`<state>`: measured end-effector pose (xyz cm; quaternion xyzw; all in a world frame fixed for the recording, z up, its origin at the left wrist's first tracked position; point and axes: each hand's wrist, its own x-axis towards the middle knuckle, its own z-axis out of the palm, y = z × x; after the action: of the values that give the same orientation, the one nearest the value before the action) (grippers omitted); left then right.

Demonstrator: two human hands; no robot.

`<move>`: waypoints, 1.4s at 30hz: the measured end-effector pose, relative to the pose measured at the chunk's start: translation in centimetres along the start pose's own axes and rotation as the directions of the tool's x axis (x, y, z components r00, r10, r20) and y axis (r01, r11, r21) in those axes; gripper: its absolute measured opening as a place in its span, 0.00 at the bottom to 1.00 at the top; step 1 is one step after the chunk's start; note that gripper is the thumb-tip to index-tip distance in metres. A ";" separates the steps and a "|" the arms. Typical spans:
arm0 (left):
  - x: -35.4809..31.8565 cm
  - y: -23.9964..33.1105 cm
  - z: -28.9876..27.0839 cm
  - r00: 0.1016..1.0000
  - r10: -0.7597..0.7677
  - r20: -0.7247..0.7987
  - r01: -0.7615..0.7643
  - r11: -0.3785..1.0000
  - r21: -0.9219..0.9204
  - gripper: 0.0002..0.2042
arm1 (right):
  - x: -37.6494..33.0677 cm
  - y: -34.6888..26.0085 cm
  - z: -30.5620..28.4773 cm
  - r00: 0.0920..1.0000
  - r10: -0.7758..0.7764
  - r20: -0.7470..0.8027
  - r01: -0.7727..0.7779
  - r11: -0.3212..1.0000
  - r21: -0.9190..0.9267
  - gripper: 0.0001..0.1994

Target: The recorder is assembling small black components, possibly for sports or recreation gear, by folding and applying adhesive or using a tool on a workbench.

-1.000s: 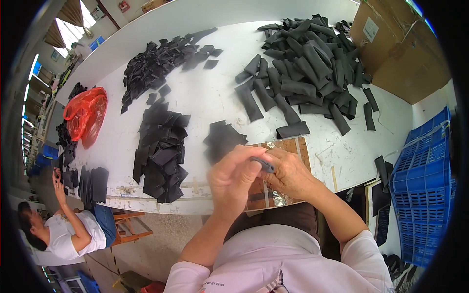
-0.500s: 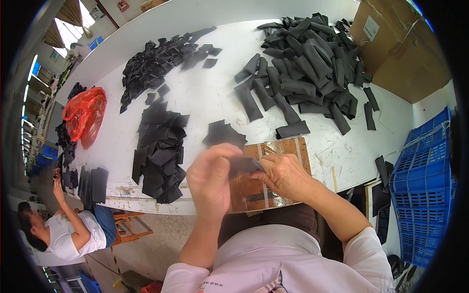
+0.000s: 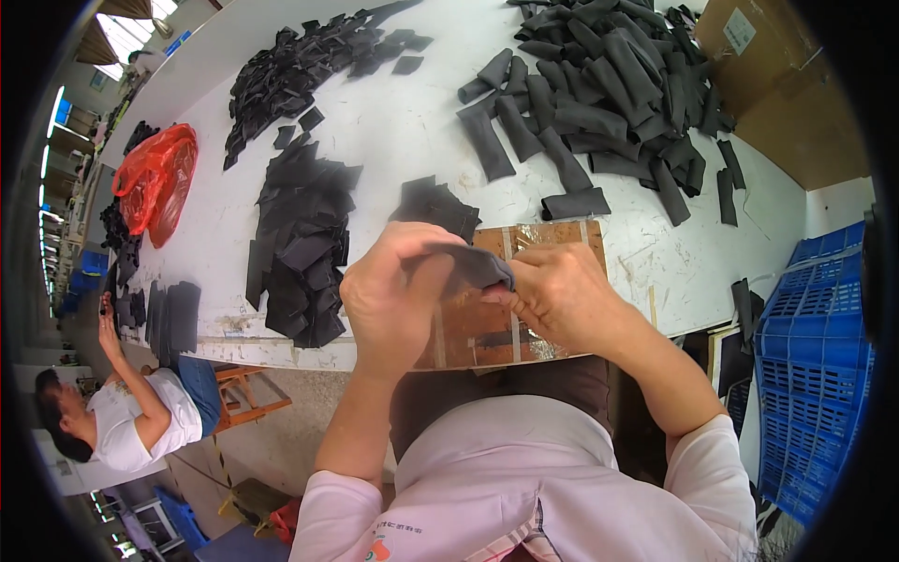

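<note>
A dark grey fabric piece (image 3: 479,266), seemingly a short tube, is held up between my two hands. My left hand (image 3: 389,295) is closed on its left end, thumb and fingers pinching it. At the other end, my right hand (image 3: 573,298) grips the edge with bent fingers. Both hands are over a brown board (image 3: 468,328) crossed with clear tape, at the table's front edge. Just beyond my left hand lies a small stack of dark fabric pieces (image 3: 433,206). My fingers hide part of the held piece.
Dark fabric tubes (image 3: 618,103) are heaped at the far right, beside a cardboard box (image 3: 768,94). Flat dark pieces (image 3: 304,244) and smaller scraps (image 3: 281,84) lie left. A red plastic bag (image 3: 157,183), a blue crate (image 3: 815,375) and a seated person (image 3: 140,421) flank the table.
The view has shifted, so the table sits higher in the picture. My hands still hold the fabric piece, and my left hand has turned slightly, showing more of it.
</note>
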<state>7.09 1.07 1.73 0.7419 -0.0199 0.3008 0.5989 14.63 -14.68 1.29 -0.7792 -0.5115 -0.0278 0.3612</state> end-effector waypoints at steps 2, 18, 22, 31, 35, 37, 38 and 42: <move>-1.6 -2.4 -1.0 0.985 -0.146 -0.092 0.163 0.962 0.220 0.09 | 1.8 -0.2 -2.7 0.999 -0.037 -0.036 0.046 0.952 0.302 0.18; -6.0 -6.2 -4.2 0.829 -0.483 -0.280 0.522 0.848 0.084 0.05 | -5.7 -2.3 5.4 0.831 0.482 0.276 -0.542 0.592 0.597 0.19; -5.1 -0.4 -4.3 0.696 -0.716 0.044 0.709 0.677 -0.198 0.03 | -4.6 -2.1 7.8 0.731 0.358 0.581 -0.546 -0.203 0.813 0.18; -9.8 1.5 -2.7 0.736 -0.676 -0.034 0.564 0.640 -0.521 0.19 | -2.4 -3.4 8.2 0.612 0.428 0.665 -0.323 -0.633 0.704 0.10; -10.2 1.4 -2.6 0.716 -0.697 -0.037 0.603 0.645 -0.470 0.17 | -2.6 -3.5 8.5 0.594 0.463 0.658 -0.328 -0.607 0.723 0.09; -10.1 1.1 -2.7 0.695 -0.719 -0.015 0.627 0.615 -0.478 0.14 | -2.7 -3.5 8.5 0.597 0.471 0.649 -0.337 -0.587 0.736 0.09; -10.1 1.0 -2.7 0.694 -0.720 -0.013 0.628 0.614 -0.479 0.14 | -2.7 -3.5 8.5 0.596 0.473 0.648 -0.336 -0.587 0.737 0.09; -10.3 0.8 -2.7 0.684 -0.729 -0.027 0.657 0.632 -0.411 0.12 | -2.7 -3.5 8.4 0.599 0.481 0.640 -0.339 -0.573 0.747 0.09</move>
<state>-2.80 -0.15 -2.15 0.5328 0.2692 0.1064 0.7952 7.71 -11.11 -4.12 -0.3081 0.1074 0.5041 0.7997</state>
